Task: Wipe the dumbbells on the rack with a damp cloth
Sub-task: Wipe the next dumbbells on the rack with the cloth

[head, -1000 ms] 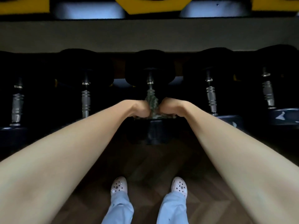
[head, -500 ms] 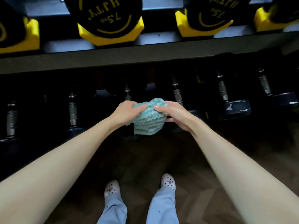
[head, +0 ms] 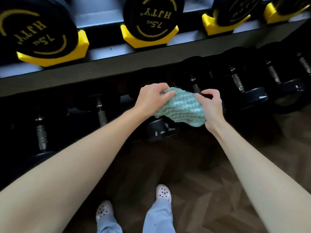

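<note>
The teal-and-white striped fluffy cloth point(head: 180, 107) is held at the front edge of the dark metal rack point(head: 151, 58), lower shelf, over one black round-headed dumbbell point(head: 158, 130). My left hand point(head: 150, 100) pinches its left end; my right hand point(head: 212, 106) grips its right end, fingers curled. Black 7.5 kg dumbbells point(head: 149, 19) sit in yellow cradles point(head: 127, 35) along the upper shelf's front edge.

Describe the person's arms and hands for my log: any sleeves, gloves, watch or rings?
Both arms are bare: the left forearm and right forearm show no sleeve up to the frame edge. The left hand and right hand are ungloved, with no watch, bracelet or ring visible.
</note>
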`<action>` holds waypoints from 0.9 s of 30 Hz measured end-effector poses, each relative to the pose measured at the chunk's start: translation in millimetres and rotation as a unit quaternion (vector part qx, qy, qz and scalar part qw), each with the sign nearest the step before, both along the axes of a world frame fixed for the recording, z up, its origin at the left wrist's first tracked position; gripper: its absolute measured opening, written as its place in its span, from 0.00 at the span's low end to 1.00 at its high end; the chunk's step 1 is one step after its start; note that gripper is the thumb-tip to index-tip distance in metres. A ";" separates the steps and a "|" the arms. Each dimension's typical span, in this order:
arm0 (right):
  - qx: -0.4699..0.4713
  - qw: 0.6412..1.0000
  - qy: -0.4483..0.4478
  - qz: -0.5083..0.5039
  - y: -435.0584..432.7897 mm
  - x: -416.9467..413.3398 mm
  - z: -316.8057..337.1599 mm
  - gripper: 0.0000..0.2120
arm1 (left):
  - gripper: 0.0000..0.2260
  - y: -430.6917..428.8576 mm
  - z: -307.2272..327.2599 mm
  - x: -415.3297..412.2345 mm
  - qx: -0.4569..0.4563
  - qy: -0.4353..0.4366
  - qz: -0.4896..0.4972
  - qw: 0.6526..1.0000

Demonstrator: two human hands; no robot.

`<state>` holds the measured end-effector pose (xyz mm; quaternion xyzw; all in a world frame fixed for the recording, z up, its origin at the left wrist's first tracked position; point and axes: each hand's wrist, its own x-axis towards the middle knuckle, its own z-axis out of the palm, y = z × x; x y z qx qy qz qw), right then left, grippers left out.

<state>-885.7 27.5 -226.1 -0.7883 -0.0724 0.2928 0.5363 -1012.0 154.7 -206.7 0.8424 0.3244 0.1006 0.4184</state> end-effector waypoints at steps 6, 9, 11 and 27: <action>-0.305 0.935 -0.118 0.138 -38.8 -6.1 -80.6 0.16 | 0.14 -33.8 -51.2 22.9 0.159 0.178 -0.178 0.955; -0.390 0.898 -0.061 0.194 -41.4 -18.0 -114.2 0.19 | 0.13 -44.4 -74.7 19.0 0.232 0.248 -0.279 0.898; -0.356 0.919 -0.066 0.156 -32.8 -19.9 -120.6 0.18 | 0.14 -46.5 -82.3 16.6 0.252 0.237 -0.278 0.896; -0.208 0.913 -0.133 0.324 19.3 -31.3 -140.1 0.23 | 0.20 -40.6 -118.9 -8.7 0.004 0.160 0.221 0.962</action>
